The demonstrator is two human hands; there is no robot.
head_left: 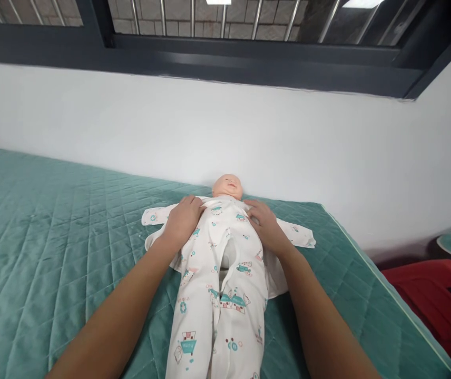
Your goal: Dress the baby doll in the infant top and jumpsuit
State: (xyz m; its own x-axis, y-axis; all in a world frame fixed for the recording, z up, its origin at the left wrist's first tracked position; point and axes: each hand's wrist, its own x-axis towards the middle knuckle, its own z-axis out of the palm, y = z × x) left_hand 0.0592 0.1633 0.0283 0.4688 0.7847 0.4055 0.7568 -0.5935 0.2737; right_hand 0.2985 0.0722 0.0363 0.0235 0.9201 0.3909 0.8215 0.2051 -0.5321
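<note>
A baby doll (229, 185) lies on its back, its bare head near the wall. White printed baby pants (233, 263) with a split crotch cover its front from chest downward, the legs running toward me. Beneath them a white printed baby shirt (298, 233) is spread, both sleeves stretched sideways. My left hand (185, 218) is closed on the upper left edge of the pants near the doll's shoulder. On the opposite edge, my right hand (264, 223) has its fingers bent over the cloth. Both sets of fingertips are partly hidden, as is the doll's body.
A green quilted cover (71, 252) lies under the doll, with a pale-trimmed edge on the right. Behind stands a white wall (130, 126) below a dark window frame (249, 60) with metal bars. Something red (431, 295) sits beyond the right edge.
</note>
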